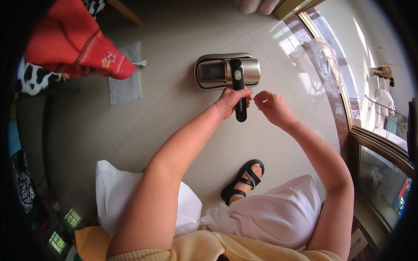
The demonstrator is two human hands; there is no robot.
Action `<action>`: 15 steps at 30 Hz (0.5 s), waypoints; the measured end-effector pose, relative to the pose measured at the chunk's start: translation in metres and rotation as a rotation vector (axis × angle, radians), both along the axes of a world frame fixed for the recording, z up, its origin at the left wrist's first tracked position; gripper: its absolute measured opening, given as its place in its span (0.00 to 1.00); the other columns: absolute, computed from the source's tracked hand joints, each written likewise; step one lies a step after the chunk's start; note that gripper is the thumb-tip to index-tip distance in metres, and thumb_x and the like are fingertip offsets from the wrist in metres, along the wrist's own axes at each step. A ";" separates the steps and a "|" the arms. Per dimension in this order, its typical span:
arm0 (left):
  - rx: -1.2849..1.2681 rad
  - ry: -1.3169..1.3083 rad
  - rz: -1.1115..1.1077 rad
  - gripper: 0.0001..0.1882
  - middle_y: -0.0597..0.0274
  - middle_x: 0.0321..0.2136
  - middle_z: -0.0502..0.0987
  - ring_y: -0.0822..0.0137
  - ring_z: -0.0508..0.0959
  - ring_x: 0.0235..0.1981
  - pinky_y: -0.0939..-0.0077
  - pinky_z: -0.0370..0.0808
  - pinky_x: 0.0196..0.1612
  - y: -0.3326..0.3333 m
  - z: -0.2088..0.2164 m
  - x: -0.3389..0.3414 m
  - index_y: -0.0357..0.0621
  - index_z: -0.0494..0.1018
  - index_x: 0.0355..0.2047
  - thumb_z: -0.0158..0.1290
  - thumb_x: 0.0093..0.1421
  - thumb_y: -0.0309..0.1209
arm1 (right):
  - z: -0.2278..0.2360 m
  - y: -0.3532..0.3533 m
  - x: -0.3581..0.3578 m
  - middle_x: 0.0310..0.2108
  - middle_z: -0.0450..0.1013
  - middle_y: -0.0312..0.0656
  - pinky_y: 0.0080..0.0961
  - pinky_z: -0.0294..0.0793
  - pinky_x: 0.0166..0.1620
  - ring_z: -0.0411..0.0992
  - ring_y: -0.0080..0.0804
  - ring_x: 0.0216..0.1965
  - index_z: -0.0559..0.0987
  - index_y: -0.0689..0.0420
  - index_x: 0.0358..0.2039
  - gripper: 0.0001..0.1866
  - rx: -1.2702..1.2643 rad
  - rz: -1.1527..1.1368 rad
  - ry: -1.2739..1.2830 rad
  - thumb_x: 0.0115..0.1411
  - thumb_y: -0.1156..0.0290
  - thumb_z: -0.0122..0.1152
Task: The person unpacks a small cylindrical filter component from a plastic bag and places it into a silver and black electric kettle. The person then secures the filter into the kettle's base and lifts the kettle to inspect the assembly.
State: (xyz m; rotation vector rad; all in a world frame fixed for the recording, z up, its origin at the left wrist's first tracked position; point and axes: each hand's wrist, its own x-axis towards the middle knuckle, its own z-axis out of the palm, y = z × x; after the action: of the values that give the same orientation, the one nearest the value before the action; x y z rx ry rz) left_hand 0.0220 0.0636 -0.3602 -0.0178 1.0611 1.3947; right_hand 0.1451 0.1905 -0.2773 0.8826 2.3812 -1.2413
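Observation:
A handheld mite vacuum cleaner (250, 71) hangs or rests over the tiled floor ahead of me; which of the two I cannot tell. It has a silver body, a dark see-through dust cup on its left and a black handle running toward me. My left hand (227, 102) is wrapped round that handle, thumb lying across its top. Just right of the handle, and apart from it, is my right hand (275, 108). Its fingers are curled in with thumb and forefinger pinched; anything small between them is hidden.
At the upper left hang a red flowered cloth (91, 48) and a white plug (141, 63) above a grey sheet (126, 89). Glass sliding doors (350, 126) stand along the right, with clear plastic wrapping (324, 63) beside them. My sandalled foot (244, 180) is below.

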 end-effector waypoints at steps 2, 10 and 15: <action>0.020 -0.007 0.003 0.10 0.65 0.25 0.76 0.70 0.75 0.26 0.73 0.75 0.33 -0.004 -0.004 0.000 0.46 0.73 0.27 0.62 0.57 0.36 | -0.006 -0.003 0.001 0.36 0.78 0.46 0.32 0.77 0.39 0.78 0.40 0.34 0.78 0.60 0.38 0.07 -0.015 0.035 0.063 0.61 0.72 0.55; -0.185 0.223 -0.193 0.22 0.64 0.29 0.78 0.71 0.80 0.33 0.74 0.77 0.38 -0.014 0.009 -0.013 0.46 0.74 0.38 0.59 0.57 0.52 | -0.002 -0.011 -0.041 0.34 0.77 0.43 0.32 0.77 0.36 0.78 0.41 0.32 0.78 0.57 0.36 0.06 0.031 -0.072 0.446 0.59 0.76 0.56; -0.413 1.239 0.270 0.13 0.65 0.16 0.75 0.72 0.71 0.17 0.75 0.68 0.25 -0.084 -0.004 -0.055 0.41 0.72 0.23 0.56 0.60 0.35 | -0.003 0.108 -0.027 0.45 0.74 0.39 0.35 0.71 0.49 0.71 0.42 0.49 0.80 0.50 0.34 0.08 0.911 -0.263 0.768 0.54 0.77 0.59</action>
State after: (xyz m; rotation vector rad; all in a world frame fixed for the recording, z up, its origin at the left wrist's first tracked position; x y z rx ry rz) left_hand -0.0335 -0.0204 -0.3637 0.4701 2.4303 1.3620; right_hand 0.1182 0.2980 -0.2802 1.1025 3.6720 -0.5391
